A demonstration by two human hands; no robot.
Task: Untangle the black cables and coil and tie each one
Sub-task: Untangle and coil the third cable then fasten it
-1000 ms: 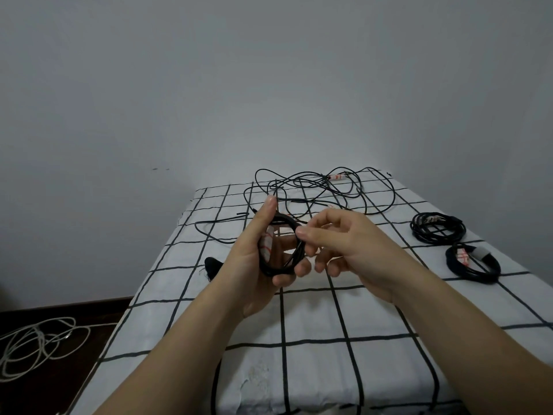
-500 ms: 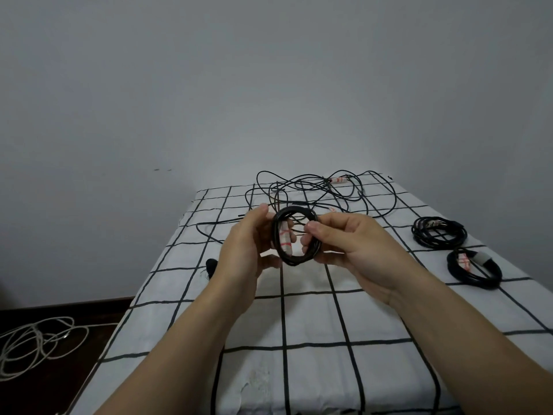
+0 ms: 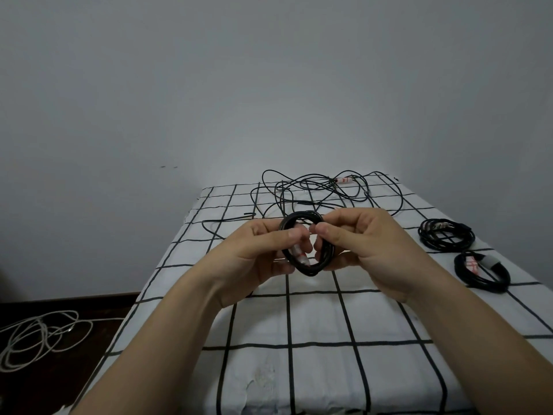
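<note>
A small black cable coil [image 3: 311, 269] with a white-and-red tag on it is held upright above the table between both hands. My left hand [image 3: 254, 256] pinches its left side near the tag. My right hand [image 3: 368, 247] grips its right side, thumb and fingers closed on the strands. Behind them a loose tangle of black cables [image 3: 323, 193] lies spread over the far end of the table. Two finished black coils rest at the right: one bare coil [image 3: 446, 238] and a nearer tagged coil [image 3: 481, 272].
The table [image 3: 314, 369] wears a white cloth with a black grid and ends at a grey wall. On the dark floor at the left lies a loose white cable [image 3: 36, 336].
Both hands have turned the coil from side-on to face me and brought it slightly closer. My thumbs have come together over its upper part.
</note>
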